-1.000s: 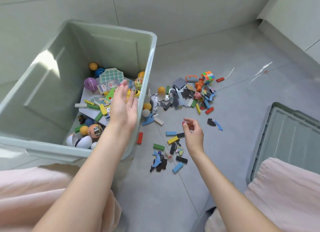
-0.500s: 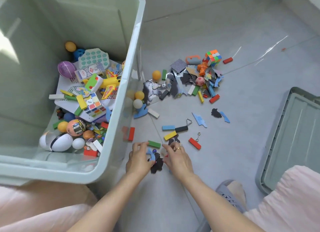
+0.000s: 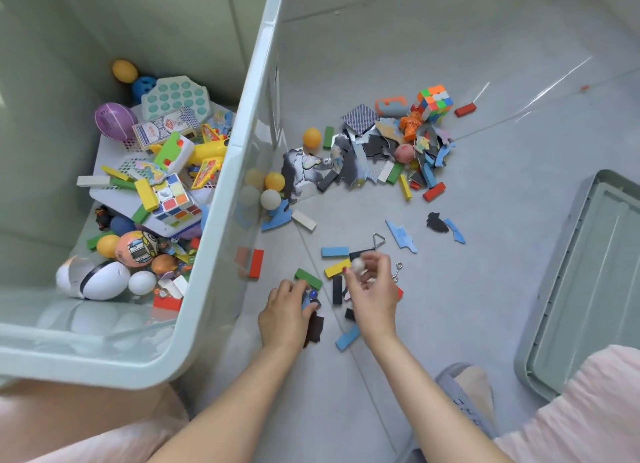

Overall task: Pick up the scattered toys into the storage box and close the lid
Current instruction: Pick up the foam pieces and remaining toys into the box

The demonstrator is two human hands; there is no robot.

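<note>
Two bare hands work low in the frame, on a grey tiled floor [image 3: 485,289]. The left hand [image 3: 284,315] curls its fingers round small blue pieces and a marble; the right hand [image 3: 372,289] pinches a small white ball [image 3: 356,264]. The risk: overfilled hands could drop round pieces, which would likely roll away. The pale green storage box [image 3: 221,192] fills the left, open and partly filled (balls, puzzle cubes, blocks). More toys [image 3: 391,151] lie scattered at centre right; the lid [image 3: 568,254] rests at the right edge.
</note>
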